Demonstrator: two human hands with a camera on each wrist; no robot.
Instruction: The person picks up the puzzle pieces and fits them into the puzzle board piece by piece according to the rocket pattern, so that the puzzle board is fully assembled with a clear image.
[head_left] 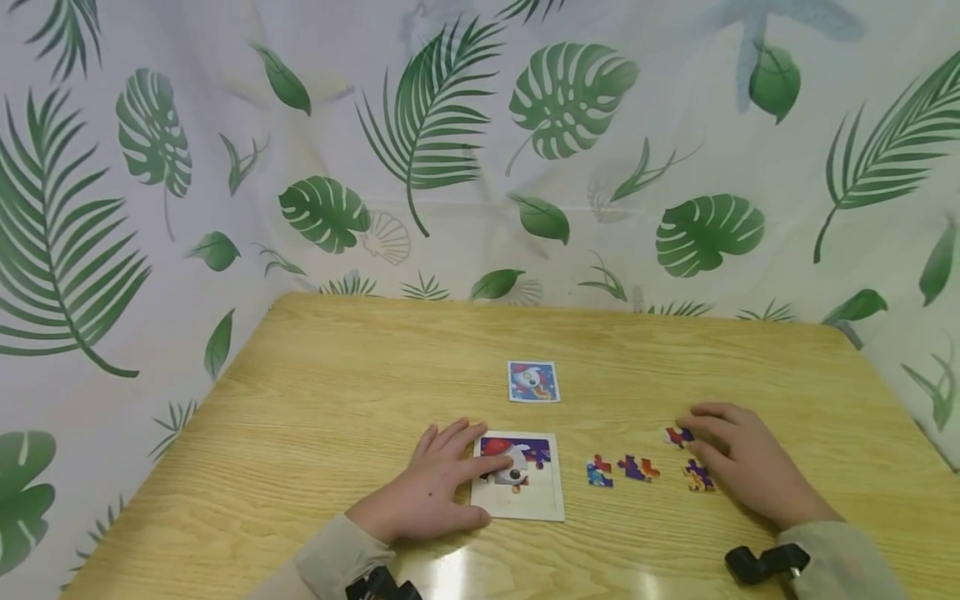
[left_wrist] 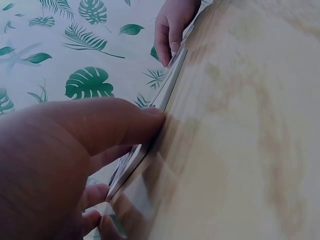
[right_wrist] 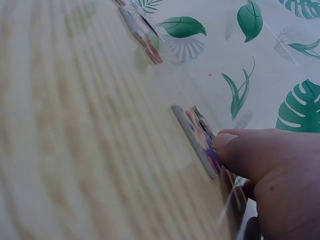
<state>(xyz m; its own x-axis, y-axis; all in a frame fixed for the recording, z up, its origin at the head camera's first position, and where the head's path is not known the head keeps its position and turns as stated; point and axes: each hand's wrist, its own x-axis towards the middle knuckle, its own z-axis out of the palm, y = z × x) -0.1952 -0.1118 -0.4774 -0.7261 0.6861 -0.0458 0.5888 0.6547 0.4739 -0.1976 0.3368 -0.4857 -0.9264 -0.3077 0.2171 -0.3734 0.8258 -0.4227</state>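
A square puzzle board with a pale frame lies on the table, its upper part filled with a red, white and purple picture. My left hand rests over the board's left side, fingers spread; its index finger reaches onto the picture and its thumb lies at the lower left corner. On the right, my right hand pinches a red, white and purple puzzle piece between thumb and index finger, close over the table. Under that hand lies a purple and orange puzzle piece, partly covered in the right wrist view.
Between the board and my right hand lie a red and blue puzzle piece and a purple and orange puzzle piece. A small picture card sits behind the board. Leaf-patterned cloth hangs around the wooden table.
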